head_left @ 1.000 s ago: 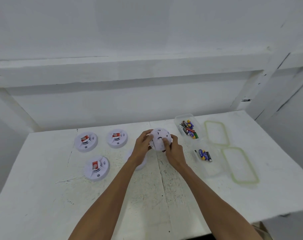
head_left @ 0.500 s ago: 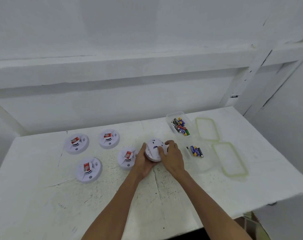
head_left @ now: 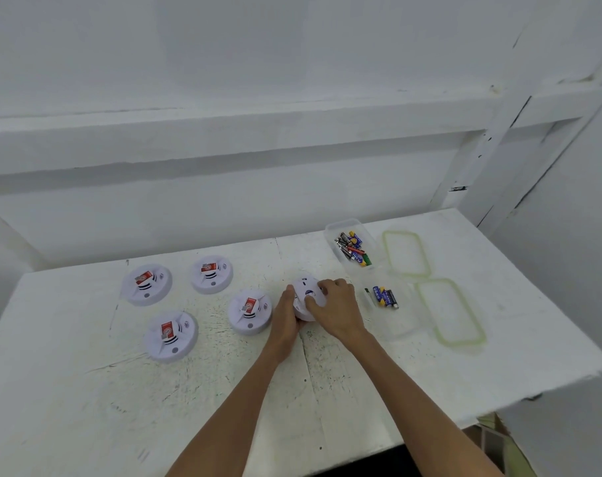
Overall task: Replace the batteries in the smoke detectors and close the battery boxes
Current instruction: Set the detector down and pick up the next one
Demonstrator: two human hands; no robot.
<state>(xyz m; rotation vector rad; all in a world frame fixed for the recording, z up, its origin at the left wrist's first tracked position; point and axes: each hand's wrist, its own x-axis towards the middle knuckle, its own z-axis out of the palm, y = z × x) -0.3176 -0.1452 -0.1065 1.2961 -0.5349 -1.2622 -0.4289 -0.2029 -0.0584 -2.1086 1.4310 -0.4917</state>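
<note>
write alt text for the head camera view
A person's left hand and right hand hold a white smoke detector at a white table. Four more detectors with red labels lie to its left; to its right stand two clear boxes holding batteries, with two green-rimmed lids beside them.

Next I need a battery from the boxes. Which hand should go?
Right. The right hand sits beside the near battery box; the left hand cradles the detector on the side away from that box and could steady it alone.
</note>
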